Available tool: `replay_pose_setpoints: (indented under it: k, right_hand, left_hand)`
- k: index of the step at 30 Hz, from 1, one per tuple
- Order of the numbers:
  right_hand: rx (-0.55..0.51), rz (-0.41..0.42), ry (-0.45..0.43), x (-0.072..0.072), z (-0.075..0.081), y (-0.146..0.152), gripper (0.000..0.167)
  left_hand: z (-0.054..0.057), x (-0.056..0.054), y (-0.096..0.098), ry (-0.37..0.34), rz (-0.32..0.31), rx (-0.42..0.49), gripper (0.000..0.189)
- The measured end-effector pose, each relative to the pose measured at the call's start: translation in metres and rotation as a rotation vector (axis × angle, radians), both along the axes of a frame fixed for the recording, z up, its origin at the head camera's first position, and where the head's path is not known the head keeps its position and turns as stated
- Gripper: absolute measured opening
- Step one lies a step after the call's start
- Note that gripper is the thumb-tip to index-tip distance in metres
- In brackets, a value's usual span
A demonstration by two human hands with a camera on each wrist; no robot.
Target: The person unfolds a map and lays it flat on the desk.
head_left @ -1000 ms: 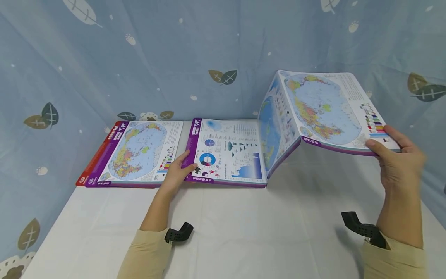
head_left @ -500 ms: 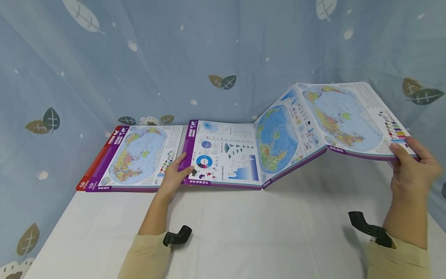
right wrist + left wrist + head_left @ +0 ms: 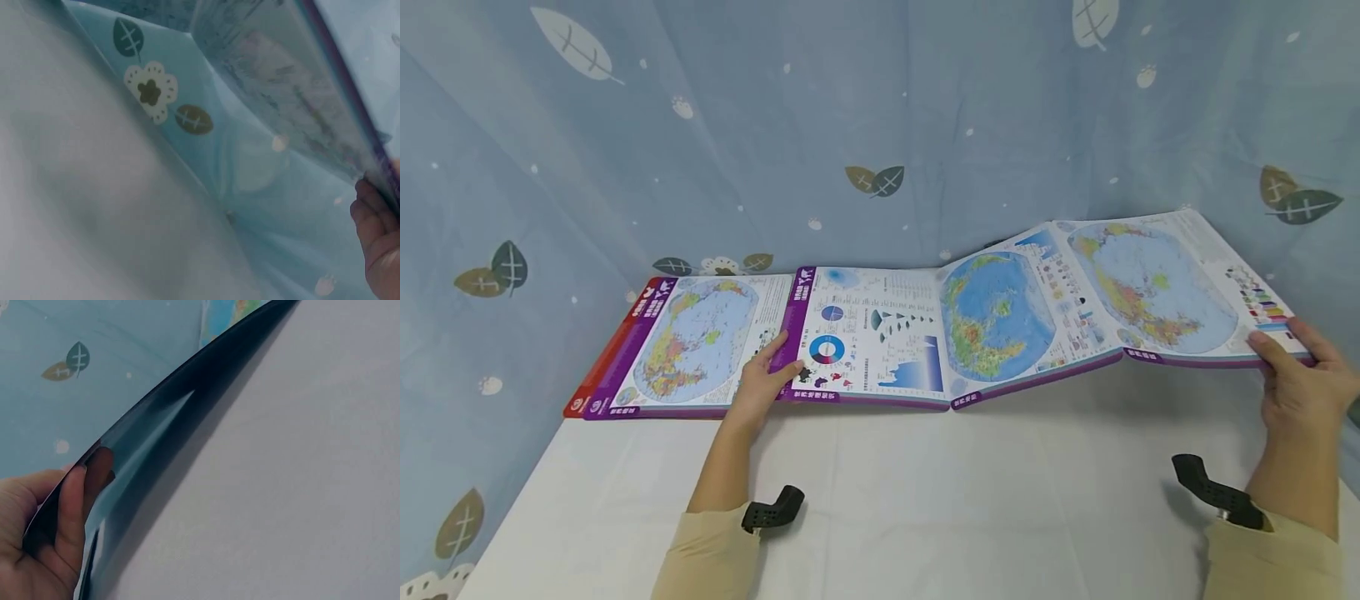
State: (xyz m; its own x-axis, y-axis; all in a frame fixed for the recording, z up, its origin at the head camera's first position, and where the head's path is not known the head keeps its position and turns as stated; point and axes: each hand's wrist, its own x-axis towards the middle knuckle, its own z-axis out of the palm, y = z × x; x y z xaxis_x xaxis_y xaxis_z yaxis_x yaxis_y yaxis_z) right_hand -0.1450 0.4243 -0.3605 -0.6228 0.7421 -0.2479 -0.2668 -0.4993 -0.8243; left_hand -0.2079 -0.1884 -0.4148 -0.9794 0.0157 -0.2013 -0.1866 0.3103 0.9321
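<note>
Folding map (image 3: 1037,308): three panels, right of purple map (image 3: 700,342), far side of desk (image 3: 887,500); right part raised. Left hand (image 3: 754,392): pinching left edge. Right hand (image 3: 1303,383): gripping right end. Step, apparently: unfolding; next move likely calls for lowering raised part.

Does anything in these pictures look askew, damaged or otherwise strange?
No damage or spill shows. The unfolded world map looks uneven: its right part is above the white table, but the right hand holds that end up, so this is hardly strange.

Both sleeves (image 3: 709,557) are beige, each with a black, bent bracket (image 3: 773,510).
</note>
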Motion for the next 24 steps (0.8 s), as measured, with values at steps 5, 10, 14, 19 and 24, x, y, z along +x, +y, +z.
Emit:
replay_pose_setpoints:
  k: [5, 10, 14, 19, 24]
  right_hand:
    - [0.006, -0.013, -0.112, -0.002, -0.012, 0.008, 0.064]
    - [-0.037, 0.015, -0.149, -0.006, -0.024, 0.012, 0.066]
    - [-0.026, 0.074, -0.218, -0.008, -0.032, 0.013, 0.067]
    - [-0.006, 0.126, -0.282, -0.011, -0.044, 0.019, 0.074]
    - [-0.085, 0.124, -0.311, -0.014, -0.058, 0.023, 0.074]
  left_hand:
    - [0.002, 0.002, -0.013, -0.032, 0.002, -0.020, 0.068]
    - [0.007, 0.004, -0.020, -0.039, -0.007, -0.037, 0.069]
    - [0.006, 0.005, -0.025, -0.044, 0.002, -0.026, 0.069]
    - [0.003, 0.006, -0.027, -0.055, 0.004, 0.002, 0.070]
    - [0.001, 0.006, -0.026, -0.052, 0.004, 0.014, 0.070]
